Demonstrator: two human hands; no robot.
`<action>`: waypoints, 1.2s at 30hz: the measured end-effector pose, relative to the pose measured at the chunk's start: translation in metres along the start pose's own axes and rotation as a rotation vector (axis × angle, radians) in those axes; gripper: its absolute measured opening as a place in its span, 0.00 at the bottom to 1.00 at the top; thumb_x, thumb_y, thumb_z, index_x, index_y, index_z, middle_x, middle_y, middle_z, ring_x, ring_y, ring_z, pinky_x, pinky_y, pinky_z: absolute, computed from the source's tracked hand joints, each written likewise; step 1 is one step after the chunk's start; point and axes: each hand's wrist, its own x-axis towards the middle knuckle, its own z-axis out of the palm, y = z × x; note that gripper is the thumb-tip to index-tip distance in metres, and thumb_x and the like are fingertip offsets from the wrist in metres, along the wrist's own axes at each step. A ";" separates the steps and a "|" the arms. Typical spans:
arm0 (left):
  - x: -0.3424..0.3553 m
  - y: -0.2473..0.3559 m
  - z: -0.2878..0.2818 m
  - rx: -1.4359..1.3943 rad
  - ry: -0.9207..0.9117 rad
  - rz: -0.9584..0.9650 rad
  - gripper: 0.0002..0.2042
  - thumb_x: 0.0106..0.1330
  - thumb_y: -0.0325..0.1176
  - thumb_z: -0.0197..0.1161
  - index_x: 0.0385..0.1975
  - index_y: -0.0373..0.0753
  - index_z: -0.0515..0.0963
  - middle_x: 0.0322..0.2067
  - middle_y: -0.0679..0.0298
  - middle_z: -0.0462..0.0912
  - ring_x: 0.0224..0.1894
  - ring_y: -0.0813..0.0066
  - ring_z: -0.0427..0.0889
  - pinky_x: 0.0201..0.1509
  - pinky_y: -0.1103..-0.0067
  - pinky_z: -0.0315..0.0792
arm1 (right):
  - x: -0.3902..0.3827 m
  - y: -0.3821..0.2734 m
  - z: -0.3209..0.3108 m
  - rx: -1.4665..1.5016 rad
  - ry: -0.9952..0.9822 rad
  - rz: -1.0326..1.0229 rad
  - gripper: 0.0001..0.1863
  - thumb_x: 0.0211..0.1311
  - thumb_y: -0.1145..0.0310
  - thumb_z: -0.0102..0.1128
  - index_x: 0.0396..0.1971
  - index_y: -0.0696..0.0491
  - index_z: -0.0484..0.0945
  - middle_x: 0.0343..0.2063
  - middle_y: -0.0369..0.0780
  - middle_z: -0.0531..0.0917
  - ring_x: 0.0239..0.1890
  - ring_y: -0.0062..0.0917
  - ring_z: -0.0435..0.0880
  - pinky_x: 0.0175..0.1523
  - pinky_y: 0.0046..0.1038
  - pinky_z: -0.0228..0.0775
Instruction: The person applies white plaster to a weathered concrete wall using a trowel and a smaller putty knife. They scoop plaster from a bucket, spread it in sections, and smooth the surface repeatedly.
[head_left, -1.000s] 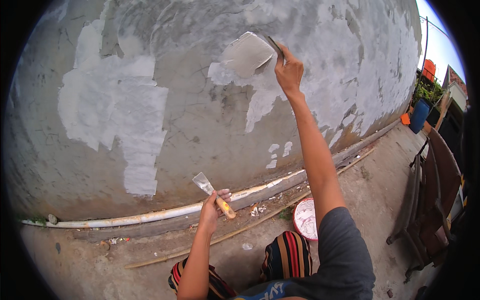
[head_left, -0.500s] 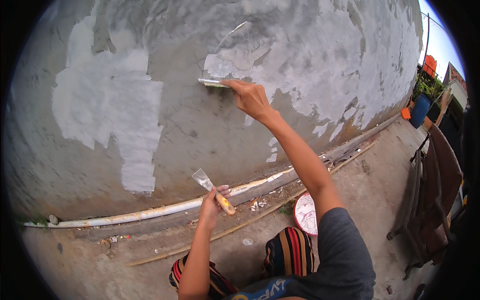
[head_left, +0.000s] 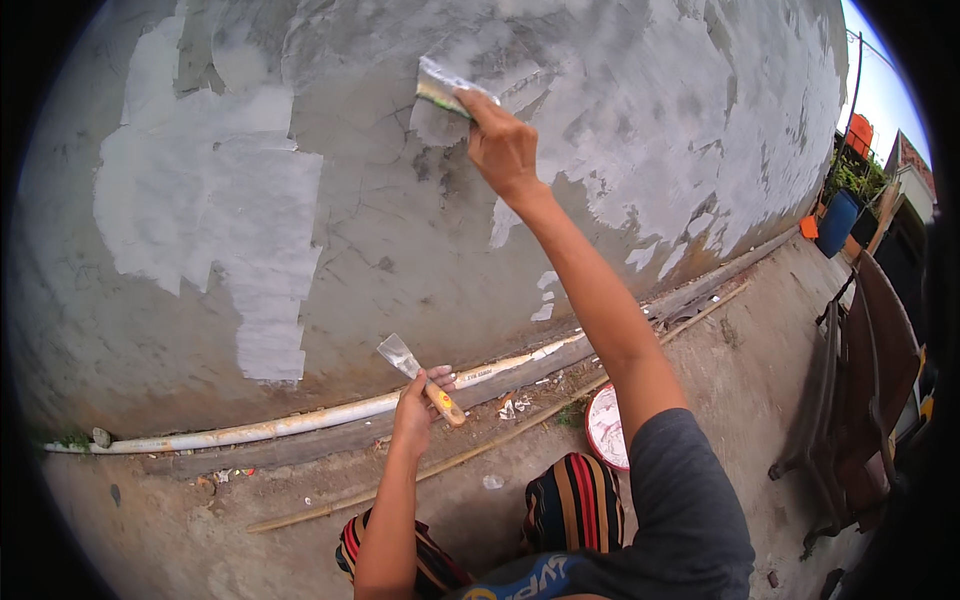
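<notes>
My right hand (head_left: 503, 147) is raised to the wall, closed on a wide flat spreader blade (head_left: 446, 88) that carries whitish paste and lies close against the surface. My left hand (head_left: 412, 415), low in front of me, grips a putty knife (head_left: 437, 395) by its wooden handle, with the metal blade pointing up and left. The grey plastered wall (head_left: 390, 270) bears uneven patches of white filler (head_left: 220, 190), on the left and across the upper right. By my right knee stands a red-rimmed bucket (head_left: 606, 428) of white paste, partly hidden by my right arm.
A white pipe (head_left: 290, 424) runs along the wall's foot, with a bamboo pole (head_left: 380, 492) lying on the ground nearer me. Scraps litter the dirt between them. At right stands a dark wooden bench (head_left: 860, 390); farther off is a blue barrel (head_left: 838, 222).
My right hand has moved up the wall with the spreader, whose face has tilted into fuller view. Fresh smears show below it. The left hand with the putty knife has barely moved.
</notes>
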 end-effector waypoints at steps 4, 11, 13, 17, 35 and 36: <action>-0.001 0.002 -0.003 0.024 0.011 0.000 0.23 0.75 0.49 0.40 0.52 0.38 0.74 0.49 0.61 0.79 0.50 0.73 0.77 0.53 0.73 0.72 | -0.032 -0.018 -0.010 0.101 -0.208 -0.067 0.26 0.47 0.84 0.57 0.48 0.45 0.79 0.44 0.38 0.84 0.40 0.33 0.85 0.36 0.30 0.79; -0.004 0.004 -0.002 0.003 0.021 0.029 0.23 0.75 0.48 0.38 0.49 0.38 0.76 0.45 0.61 0.81 0.48 0.74 0.78 0.50 0.74 0.73 | -0.003 0.074 -0.049 0.049 0.088 0.254 0.22 0.54 0.80 0.56 0.49 0.46 0.80 0.41 0.42 0.84 0.36 0.37 0.85 0.36 0.30 0.75; -0.006 0.003 -0.001 0.009 0.027 0.019 0.23 0.75 0.48 0.38 0.49 0.38 0.76 0.45 0.61 0.81 0.47 0.74 0.78 0.50 0.74 0.73 | -0.008 0.087 -0.040 -0.015 0.120 0.244 0.24 0.53 0.81 0.55 0.51 0.46 0.79 0.44 0.44 0.83 0.40 0.37 0.84 0.40 0.31 0.76; -0.005 0.005 0.008 0.031 0.003 0.006 0.23 0.75 0.49 0.40 0.52 0.37 0.74 0.47 0.60 0.79 0.50 0.72 0.77 0.54 0.72 0.72 | -0.055 0.053 0.007 -0.134 0.128 0.154 0.30 0.49 0.83 0.55 0.56 0.48 0.75 0.50 0.50 0.79 0.52 0.40 0.79 0.52 0.33 0.76; -0.003 0.001 0.005 0.028 -0.024 -0.005 0.23 0.74 0.49 0.41 0.53 0.38 0.73 0.48 0.60 0.79 0.51 0.71 0.76 0.55 0.71 0.71 | -0.042 0.136 -0.059 -0.154 0.269 0.699 0.13 0.55 0.72 0.57 0.41 0.56 0.81 0.22 0.51 0.82 0.28 0.48 0.81 0.36 0.41 0.70; -0.003 0.002 0.006 0.022 -0.033 0.003 0.23 0.74 0.49 0.41 0.53 0.38 0.73 0.49 0.59 0.79 0.51 0.71 0.76 0.55 0.71 0.71 | -0.043 0.131 -0.059 -0.172 0.255 0.723 0.13 0.55 0.72 0.57 0.41 0.56 0.81 0.22 0.51 0.82 0.28 0.48 0.81 0.36 0.40 0.70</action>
